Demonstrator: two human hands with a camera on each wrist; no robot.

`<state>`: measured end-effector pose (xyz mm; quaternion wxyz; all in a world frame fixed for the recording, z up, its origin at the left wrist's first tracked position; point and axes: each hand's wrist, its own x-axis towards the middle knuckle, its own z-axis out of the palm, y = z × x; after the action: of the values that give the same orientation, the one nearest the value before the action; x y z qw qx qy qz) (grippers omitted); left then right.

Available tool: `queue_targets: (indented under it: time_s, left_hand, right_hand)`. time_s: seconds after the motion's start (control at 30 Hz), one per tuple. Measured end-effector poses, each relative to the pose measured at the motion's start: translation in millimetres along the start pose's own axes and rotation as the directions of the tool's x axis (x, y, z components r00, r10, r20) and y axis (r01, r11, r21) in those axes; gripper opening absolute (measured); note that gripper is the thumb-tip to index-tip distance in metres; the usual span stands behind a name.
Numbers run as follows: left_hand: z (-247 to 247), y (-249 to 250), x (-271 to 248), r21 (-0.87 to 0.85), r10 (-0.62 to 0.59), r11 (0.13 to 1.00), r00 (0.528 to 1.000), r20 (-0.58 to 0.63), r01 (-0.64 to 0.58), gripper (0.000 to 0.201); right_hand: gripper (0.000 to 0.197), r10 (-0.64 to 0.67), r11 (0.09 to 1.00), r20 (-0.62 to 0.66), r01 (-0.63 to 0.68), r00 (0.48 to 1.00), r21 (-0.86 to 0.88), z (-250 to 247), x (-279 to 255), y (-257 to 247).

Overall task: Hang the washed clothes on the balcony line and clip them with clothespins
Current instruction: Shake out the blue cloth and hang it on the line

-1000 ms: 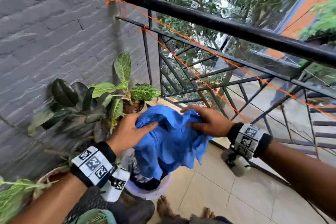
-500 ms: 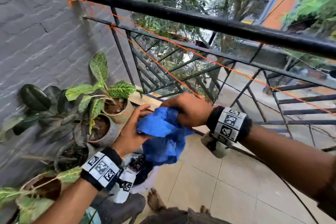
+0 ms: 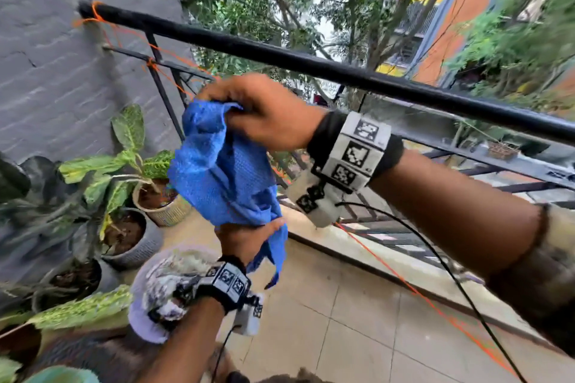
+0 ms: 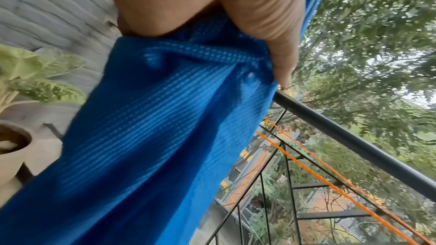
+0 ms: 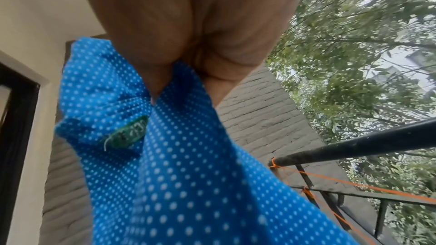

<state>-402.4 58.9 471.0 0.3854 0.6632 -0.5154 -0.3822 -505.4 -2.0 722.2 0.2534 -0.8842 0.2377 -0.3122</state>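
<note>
Here, the right hand (image 3: 264, 115) pinched the top of the blue cloth (image 3: 224, 177), which hung down from its curled fingers. The left hand (image 3: 245, 239) gripped the bottom part. The orange line (image 4: 325, 180) ran just past the fingers, under the black rail (image 3: 342, 71).

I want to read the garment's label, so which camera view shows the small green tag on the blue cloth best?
The right wrist view: the green tag lies in plain sight, sewn on the blue cloth below the right hand, though its print is too blurred to read. The head and left wrist views show the cloth but no tag.
</note>
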Motion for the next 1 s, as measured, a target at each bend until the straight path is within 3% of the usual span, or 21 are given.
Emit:
queue_targets:
  time_s: [0.07, 0.13, 0.2, 0.23, 0.33, 0.4, 0.47, 0.5, 0.53, 0.57, 0.6, 0.67, 0.7, 0.73, 0.8, 0.93, 1.0]
  left_hand:
    - [14, -24, 0, 0.032, -0.140, 0.990, 0.990, -0.012, 0.141, 0.070]
    - [41, -73, 4, 0.067, -0.309, 0.951, 0.941, 0.135, 0.303, 0.078]
    - [70, -105, 5, 0.099, -0.330, 0.944, 0.913, 0.242, 0.315, 0.078]
    - [70, -83, -5, 0.115, -0.328, 0.944, 0.899, 0.291, 0.308, 0.078]
    - [64, -42, -19, 0.087, -0.217, 0.976, 0.891, 0.399, 0.199, 0.039]
    - [59, -43, -17, 0.203, -0.100, 0.979, 0.878, 0.469, 0.003, 0.025]
    - [46, -51, -8, 0.298, 0.015, 0.937, 0.874, 0.486, -0.182, 0.044]
    - [36, -50, -4, 0.382, 0.095, 0.890, 0.919, 0.382, -0.250, 0.050]
    - [18, -49, -4, 0.388, 0.112, 0.903, 0.972, 0.206, -0.187, 0.052]
    - [0, -55, -3, 0.236, 0.083, 0.961, 0.964, 0.252, -0.145, 0.048]
    - [-18, -64, 2, 0.232, 0.141, 0.950, 0.952, 0.273, -0.207, 0.043]
    - [-57, -78, 1, 0.314, 0.038, 0.939, 0.952, 0.303, -0.137, 0.046]
    - [-77, -87, 4, 0.397, 0.092, 0.900, 0.969, 0.231, -0.180, 0.048]
    - [-94, -91, 4, 0.425, 0.054, 0.888, 0.959, 0.278, -0.174, 0.049]
    - [-126, -89, 8, 0.491, 0.072, 0.824, 0.913, 0.401, -0.281, 0.047]
    - [-163, -68, 28, 0.539, 0.200, 0.675, 0.828, 0.524, -0.504, 0.058]
    - [-177, -55, 38, 0.513, 0.329, 0.557, 0.740, 0.586, -0.654, 0.053]
  right_hand:
    - [0.028, 0.022, 0.994, -0.093, -0.012, 0.995, 0.110, -19, -8, -5]
    - [0.024, 0.019, 0.975, -0.175, 0.021, 0.984, 0.222, -33, -13, -13]
    - [0.017, -0.002, 0.954, -0.232, 0.071, 0.973, 0.292, -38, -12, -24]
    - [0.016, -0.020, 0.949, -0.245, 0.095, 0.969, 0.299, -37, -9, -30]
    - [0.014, -0.057, 0.948, -0.266, 0.135, 0.962, 0.288, -29, -6, -47]
    - [0.017, -0.045, 0.939, -0.244, 0.124, 0.969, 0.320, -27, -10, -52]
    - [0.019, 0.056, 0.928, -0.286, 0.056, 0.956, 0.370, -29, -19, -56]
    - [0.020, 0.143, 0.908, -0.338, 0.012, 0.930, 0.419, -34, -27, -54]
    - [0.020, 0.237, 0.889, -0.388, -0.037, 0.891, 0.457, -40, -37, -51]
    - [0.019, 0.318, 0.874, -0.427, -0.087, 0.847, 0.478, -49, -51, -46]
    - [0.016, 0.379, 0.870, -0.447, -0.147, 0.810, 0.471, -57, -67, -40]
    - [0.012, 0.481, 0.851, -0.448, -0.278, 0.753, 0.446, -68, -104, -27]
    - [0.017, 0.546, 0.819, -0.443, -0.342, 0.710, 0.462, -66, -123, -20]
    - [0.019, 0.609, 0.780, -0.439, -0.398, 0.661, 0.483, -63, -144, -14]
    - [0.026, 0.707, 0.705, -0.444, -0.505, 0.550, 0.498, -50, -186, 3]
    - [0.072, 0.849, 0.510, -0.438, -0.673, 0.295, 0.536, -10, -260, 34]
    - [0.063, 0.861, 0.461, -0.472, -0.684, 0.191, 0.564, 9, -277, 33]
